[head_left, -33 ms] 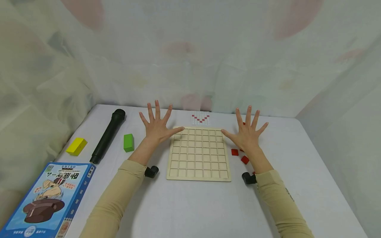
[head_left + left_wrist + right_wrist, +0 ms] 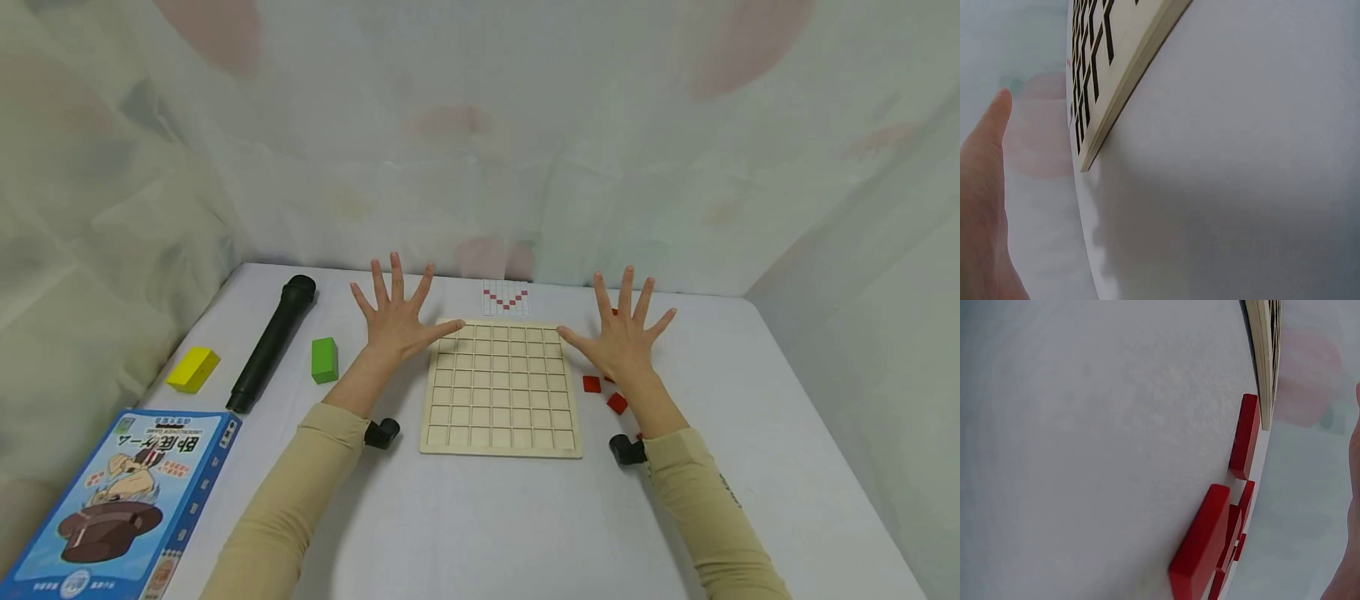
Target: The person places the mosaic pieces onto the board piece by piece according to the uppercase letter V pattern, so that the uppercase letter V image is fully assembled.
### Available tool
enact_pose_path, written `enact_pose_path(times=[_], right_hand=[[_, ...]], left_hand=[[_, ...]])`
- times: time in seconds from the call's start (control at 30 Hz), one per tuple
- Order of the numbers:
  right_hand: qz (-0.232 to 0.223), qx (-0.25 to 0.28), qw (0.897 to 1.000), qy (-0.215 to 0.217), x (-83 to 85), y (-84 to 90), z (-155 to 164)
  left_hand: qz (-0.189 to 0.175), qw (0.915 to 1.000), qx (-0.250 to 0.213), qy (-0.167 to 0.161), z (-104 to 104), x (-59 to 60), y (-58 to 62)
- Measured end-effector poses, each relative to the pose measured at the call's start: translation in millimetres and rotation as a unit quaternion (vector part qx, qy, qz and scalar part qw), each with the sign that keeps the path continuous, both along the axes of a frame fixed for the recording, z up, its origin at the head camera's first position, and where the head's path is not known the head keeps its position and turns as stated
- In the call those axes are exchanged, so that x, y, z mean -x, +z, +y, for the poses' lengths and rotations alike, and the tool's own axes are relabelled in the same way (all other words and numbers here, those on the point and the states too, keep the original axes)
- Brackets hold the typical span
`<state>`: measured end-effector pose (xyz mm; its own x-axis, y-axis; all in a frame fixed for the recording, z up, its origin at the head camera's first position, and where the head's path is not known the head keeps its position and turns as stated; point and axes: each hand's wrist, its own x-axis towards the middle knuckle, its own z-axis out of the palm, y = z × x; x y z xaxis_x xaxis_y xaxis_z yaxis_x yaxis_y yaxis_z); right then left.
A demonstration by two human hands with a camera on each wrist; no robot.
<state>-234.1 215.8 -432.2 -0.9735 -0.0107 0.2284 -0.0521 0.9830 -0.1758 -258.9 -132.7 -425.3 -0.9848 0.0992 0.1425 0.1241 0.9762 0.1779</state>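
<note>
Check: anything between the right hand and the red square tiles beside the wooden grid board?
Nothing visible. The right hand hovers open directly over the red square tiles, right of the wooden grid board.

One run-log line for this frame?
left hand: open, spread | right hand: open, spread | grid board: empty | red tiles: beside board

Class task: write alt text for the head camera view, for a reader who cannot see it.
Two open hands, left hand and right hand, spread either side of an empty wooden grid board on a white table. Red tiles lie by the right hand; a green block by the left.
</note>
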Motion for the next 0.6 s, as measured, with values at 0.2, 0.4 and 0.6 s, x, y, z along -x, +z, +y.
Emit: enact_pose_path(times=[0.2, 0.4, 0.6], right_hand=[[-0.004, 0.007, 1.0, -0.002, -2.0, 1.0, 2.4], [-0.046, 0.059, 0.997, 0.013, -1.9, 4.1, 7.6], [-0.111, 0.168, 0.979, 0.027, 8.7, 5.0, 30.9]], left_hand=[[-0.002, 1.0, -0.004, -0.006, 2.4, 2.2, -0.8], [-0.011, 0.9986, -0.025, -0.045, -2.2, -2.4, -2.0], [-0.095, 0.9743, -0.125, -0.161, -12.1, -28.3, -3.2]])
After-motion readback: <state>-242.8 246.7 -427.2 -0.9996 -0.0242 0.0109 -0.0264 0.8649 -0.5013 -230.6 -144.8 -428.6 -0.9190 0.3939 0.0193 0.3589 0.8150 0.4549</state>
